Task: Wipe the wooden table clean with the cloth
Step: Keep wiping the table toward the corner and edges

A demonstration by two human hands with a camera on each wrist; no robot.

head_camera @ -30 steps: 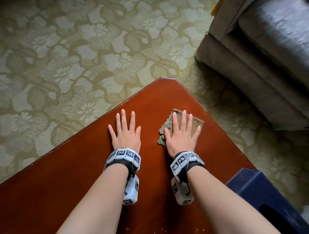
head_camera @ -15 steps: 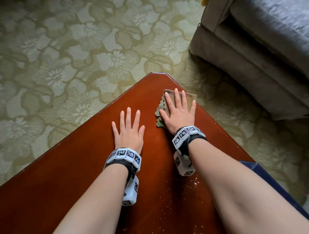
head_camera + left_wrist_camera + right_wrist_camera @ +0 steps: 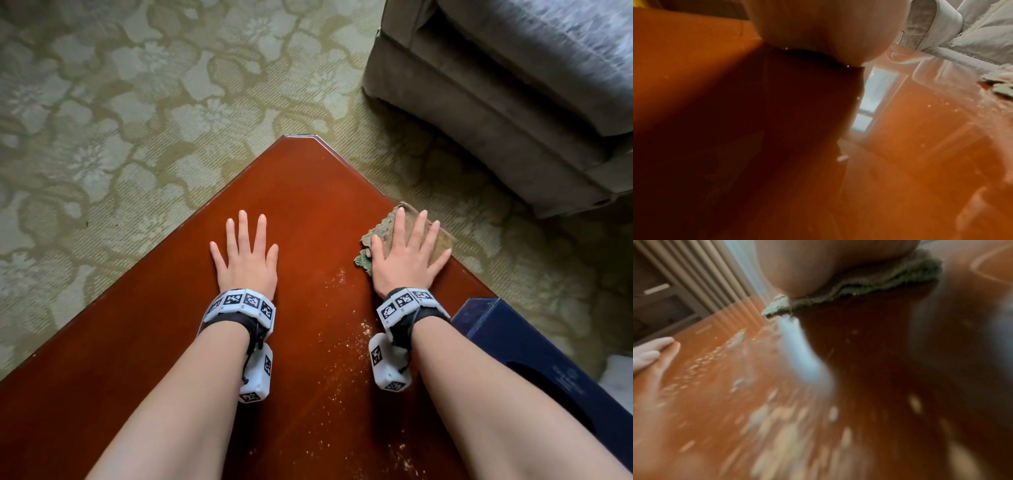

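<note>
A glossy reddish-brown wooden table (image 3: 301, 205) fills the lower head view, one corner pointing away from me. My right hand (image 3: 409, 253) lies flat with fingers spread on a folded green-brown cloth (image 3: 442, 236) at the table's right edge. The cloth (image 3: 879, 280) bunches under my palm in the blurred right wrist view. My left hand (image 3: 245, 253) rests flat and bare on the wood, to the left of the cloth. Pale crumbs (image 3: 346, 329) are strewn across the wood between my forearms. The left wrist view shows the table (image 3: 920, 146) from close up.
A grey-brown sofa (image 3: 513, 102) stands on the floor beyond the table's right edge. A dark blue box (image 3: 534, 370) sits by my right forearm at the table's right side. Green floral carpet (image 3: 102, 120) surrounds the table.
My right hand has slid the cloth rightward to the table's right edge, after pushing it towards the far corner. The left hand has stayed flat in place.
</note>
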